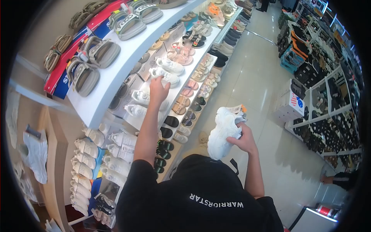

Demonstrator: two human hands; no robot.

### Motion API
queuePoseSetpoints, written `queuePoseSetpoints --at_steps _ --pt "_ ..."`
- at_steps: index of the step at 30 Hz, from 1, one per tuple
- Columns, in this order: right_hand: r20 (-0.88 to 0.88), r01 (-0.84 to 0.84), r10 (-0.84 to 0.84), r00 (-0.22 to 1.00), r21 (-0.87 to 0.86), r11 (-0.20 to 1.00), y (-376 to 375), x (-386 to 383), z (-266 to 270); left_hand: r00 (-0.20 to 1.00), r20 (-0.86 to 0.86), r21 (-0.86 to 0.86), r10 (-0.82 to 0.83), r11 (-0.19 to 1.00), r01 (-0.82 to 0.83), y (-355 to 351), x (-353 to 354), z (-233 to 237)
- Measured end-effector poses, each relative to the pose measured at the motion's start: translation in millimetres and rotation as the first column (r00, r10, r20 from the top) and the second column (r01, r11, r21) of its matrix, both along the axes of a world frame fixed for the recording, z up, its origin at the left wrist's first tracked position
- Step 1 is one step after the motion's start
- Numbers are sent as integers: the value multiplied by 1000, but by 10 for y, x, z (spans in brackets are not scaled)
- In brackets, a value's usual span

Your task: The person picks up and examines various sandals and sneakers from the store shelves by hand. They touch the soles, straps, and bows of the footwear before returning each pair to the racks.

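My right hand (245,138) is closed round a white sneaker (221,135), thumb on its side, with a tag at its upper end. My left hand (158,89) reaches to the shelf, its fingers on a white shoe (168,77) that stands in a row of white shoes. Just beyond it is another white shoe (170,66); on the near side stands a further white sneaker (141,96). The fingertips of my left hand are partly hidden against the shoe.
An upper white shelf (106,50) with grey sandals juts out at the left. Lower racks hold sandals and slippers. Across the tiled aisle (251,85) stand a white box (288,102) and more shoe racks. Another person's hand (327,179) shows at the right edge.
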State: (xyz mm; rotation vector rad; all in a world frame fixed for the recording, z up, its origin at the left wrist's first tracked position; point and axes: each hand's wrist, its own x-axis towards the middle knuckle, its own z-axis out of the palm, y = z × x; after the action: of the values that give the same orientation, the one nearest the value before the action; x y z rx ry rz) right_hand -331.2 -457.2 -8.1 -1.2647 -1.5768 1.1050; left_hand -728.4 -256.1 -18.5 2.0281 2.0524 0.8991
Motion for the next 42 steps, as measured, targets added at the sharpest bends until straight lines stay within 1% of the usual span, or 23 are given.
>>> queuePoseSetpoints --at_steps 1,2,4,5,7,8,9,11,18,21,23,24,27,28,31,32,34,35,37,38,39,41,42 --pt "35 -13 13 999 8 1000 184 67 42 993 -72 0 97 995 -98 291 -26 45" --pt "67 -23 22 997 20 1000 389 126 82 992 -66 5 108 994 -108 571 -40 91" --pt "87 -25 20 996 56 998 758 197 183 925 -272 -261 265 905 -336 1045 -64 92" --pt "96 -19 11 995 83 996 892 231 208 923 -271 -277 272 897 -345 1268 -119 18" --pt "82 -23 22 996 8 1000 1144 311 227 990 15 -441 142 889 -121 1677 -332 -291" --pt "67 -14 17 998 -42 999 1269 343 225 988 91 -554 128 831 -56 1817 -416 -381" --pt "64 -25 28 998 -50 998 1379 357 204 986 87 -560 139 826 -67 1845 -405 -388" --pt "-74 -49 44 996 -71 996 1649 366 143 978 -47 -577 202 794 -192 1848 -339 -306" --pt "-81 -242 235 969 -96 966 2767 435 -52 934 -86 -644 347 696 -317 1629 -367 -153" --pt "-85 -321 316 945 -57 945 3320 476 -62 939 -68 -671 336 682 -293 1531 -514 -227" --pt "-1 -407 407 913 -23 913 3707 543 -32 943 -120 -686 309 661 -304 1508 -512 -168" --pt "-2 -423 423 906 -17 906 3913 582 -27 956 -105 -667 273 694 -271 1500 -487 -90" --pt "-15 -485 485 875 -65 872 4345 677 -50 954 -73 -653 291 709 -266 1482 -356 76" --pt "-29 -515 514 857 -55 856 4498 683 -35 953 -80 -713 291 651 -259 1521 -258 260" --pt "-69 -576 572 817 -74 814 4842 674 -22 922 -35 -764 386 584 -274 1498 -319 206" --pt "-95 -586 578 810 -103 804 4908 666 -21 914 -37 -767 403 575 -285 1445 -314 176" --pt "-85 -617 611 787 -86 782 5015 635 30 916 -33 -649 399 689 -323 1402 -172 306" --pt "-74 -630 626 776 -65 774 5080 597 52 913 -35 -642 405 691 -331 1421 -72 396" --pt "-120 -633 623 773 -70 771 5165 512 -3 872 -254 -250 418 843 -477 1549 349 656" --pt "-163 -634 617 770 -83 769 5177 476 -25 885 -206 -264 417 847 -461 1676 460 651" --pt "-157 -642 626 764 -86 762 5204 434 -11 895 -155 -272 419 852 -446 1828 548 623" --pt "-119 -656 645 755 -111 747 5280 331 48 939 -75 -259 335 903 -343 2125 656 447" --pt "-113 -659 650 752 -111 744 5313 293 73 938 -70 -256 340 903 -346 2298 738 446"
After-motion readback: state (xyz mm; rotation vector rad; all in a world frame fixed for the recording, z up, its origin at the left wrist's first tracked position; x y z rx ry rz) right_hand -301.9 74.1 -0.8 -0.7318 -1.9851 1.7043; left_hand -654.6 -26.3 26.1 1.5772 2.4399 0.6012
